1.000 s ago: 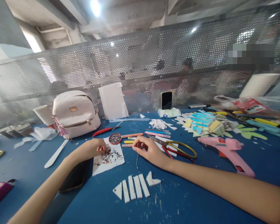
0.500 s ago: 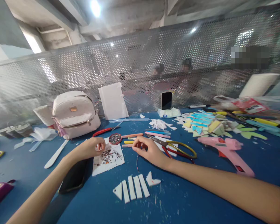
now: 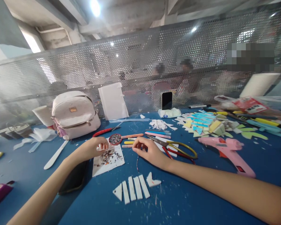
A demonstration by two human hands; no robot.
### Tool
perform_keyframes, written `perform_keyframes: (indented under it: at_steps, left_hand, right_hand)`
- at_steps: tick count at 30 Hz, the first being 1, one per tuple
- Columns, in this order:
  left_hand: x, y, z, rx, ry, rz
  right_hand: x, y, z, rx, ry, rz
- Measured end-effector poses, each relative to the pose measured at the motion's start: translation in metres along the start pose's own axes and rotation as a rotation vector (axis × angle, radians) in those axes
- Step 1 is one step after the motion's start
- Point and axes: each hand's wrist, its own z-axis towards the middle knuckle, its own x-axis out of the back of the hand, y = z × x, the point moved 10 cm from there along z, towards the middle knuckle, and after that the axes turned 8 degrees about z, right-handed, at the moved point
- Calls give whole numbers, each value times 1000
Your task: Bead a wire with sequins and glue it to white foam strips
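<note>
Where the white paper sheet (image 3: pixel 98 170) lies on the blue table (image 3: pixel 189 200), small dark bits (image 3: pixel 110 157) are strewn over it; more of them fill a red-rimmed round dish (image 3: pixel 115 139) at its upper edge.

Left hand (image 3: pixel 92 148): over the sheet, fingers half curled, thumb near the fingertips; whether it grips a bit, cannot tell.

Right hand (image 3: pixel 151 153): beside the pens (image 3: pixel 128 142) and scissors (image 3: pixel 164 144), loosely curled, thumb and forefinger tips close together; whether they pinch the thin strand (image 3: pixel 137 164) below them, cannot tell.

White cut pieces (image 3: pixel 132 189): nearer the wearer, set out like a fish.

Handling, as judged: best with a light fingertip pinch, one bit at a time, wrists low and steady, sleeves of air kept off the loose bits.

Against the earlier frame: left fingertips slightly nearer the dish; right hand, strand and cut pieces practically unchanged.
</note>
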Motion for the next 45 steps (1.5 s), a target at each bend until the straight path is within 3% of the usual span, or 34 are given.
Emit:
perform_keyframes:
  at_steps: [10,26,45]
  left_hand:
    - [-7,-15,-2,61,-92,44]
    - [-14,-24,1,111,-74,97]
    - [-13,-21,-1,125,-75,77]
  right_hand:
    - [0,-1,-1,-3,-3,-2]
    - [-1,0,-1,1,-7,1]
    - [-1,1,-1,0,-17,-10]
